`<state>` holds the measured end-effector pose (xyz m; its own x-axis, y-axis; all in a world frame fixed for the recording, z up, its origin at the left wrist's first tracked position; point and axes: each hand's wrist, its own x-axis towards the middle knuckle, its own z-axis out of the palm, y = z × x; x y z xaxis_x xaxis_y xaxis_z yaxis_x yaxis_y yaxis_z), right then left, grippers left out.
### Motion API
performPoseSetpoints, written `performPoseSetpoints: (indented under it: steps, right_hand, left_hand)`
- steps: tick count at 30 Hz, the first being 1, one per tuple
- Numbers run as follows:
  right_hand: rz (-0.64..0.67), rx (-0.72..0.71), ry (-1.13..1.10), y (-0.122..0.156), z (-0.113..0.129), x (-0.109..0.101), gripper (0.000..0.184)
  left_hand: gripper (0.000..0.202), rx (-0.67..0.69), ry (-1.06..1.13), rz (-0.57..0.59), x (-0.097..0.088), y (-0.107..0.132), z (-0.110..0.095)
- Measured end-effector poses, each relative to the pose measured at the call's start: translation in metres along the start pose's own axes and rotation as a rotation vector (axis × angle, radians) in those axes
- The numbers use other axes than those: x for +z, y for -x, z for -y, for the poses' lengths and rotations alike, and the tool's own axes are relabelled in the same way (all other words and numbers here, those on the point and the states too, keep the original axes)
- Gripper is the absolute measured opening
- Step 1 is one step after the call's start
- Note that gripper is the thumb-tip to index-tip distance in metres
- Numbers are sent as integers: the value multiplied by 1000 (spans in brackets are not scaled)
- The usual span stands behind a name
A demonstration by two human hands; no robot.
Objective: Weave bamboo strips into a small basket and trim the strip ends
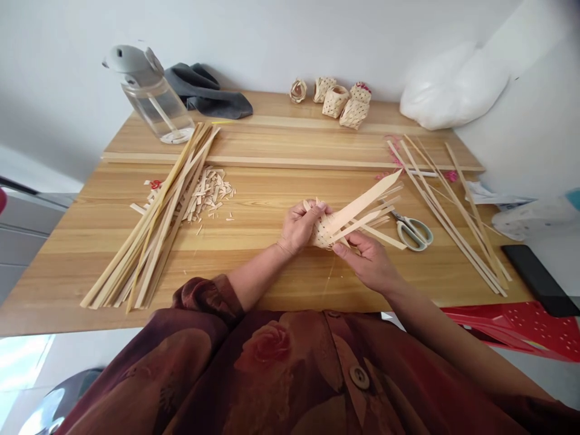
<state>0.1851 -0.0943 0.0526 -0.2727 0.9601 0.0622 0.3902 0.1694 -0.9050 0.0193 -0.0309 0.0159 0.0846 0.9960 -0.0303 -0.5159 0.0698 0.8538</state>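
Observation:
A small half-woven bamboo basket (pixel 322 232) lies between my hands above the wooden table (pixel 272 266). My left hand (pixel 299 226) is wrapped round its woven end. Loose strip ends (pixel 367 202) fan out from it to the right, the widest one pointed. My right hand (pixel 369 260) is closed underneath, pinching one of those strips near the weave. Both hands sit near the table's middle, a little toward the front edge.
A bundle of long bamboo strips (pixel 154 223) and offcuts (pixel 211 193) lie left. More strips (pixel 453 211) and scissors (pixel 413 231) lie right. Finished little baskets (pixel 339 99), a spray bottle (pixel 151 93), a grey cloth (pixel 206 90) and a white bag (pixel 453 84) stand at the back. A phone (pixel 539 278) lies far right.

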Motion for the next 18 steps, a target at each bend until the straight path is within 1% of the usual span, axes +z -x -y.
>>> performPoseSetpoints:
  steps: [4, 7, 10, 12, 15, 18]
  right_hand:
    - [48, 52, -68, -1, -3, 2, 27]
    - [28, 84, -119, -2, -7, 7, 25]
    - [-6, 95, -108, -1, -10, 13, 22]
    - [-23, 93, -96, 0, -10, 16, 20]
    - [-38, 69, -84, 1, -6, 19, 18]
    - [-57, 36, -44, 0, -3, 22, 19]
  left_hand:
    - [44, 15, -50, -19, -2, -2, 0]
    - [43, 66, -105, -25, -2, -2, 3]
    - [42, 110, -178, -34, -2, -1, 4]
    - [41, 93, -216, -36, -3, -1, 3]
    - [36, 17, -268, -29, -3, -1, -2]
    - [33, 1, -286, -68, -3, -1, -5]
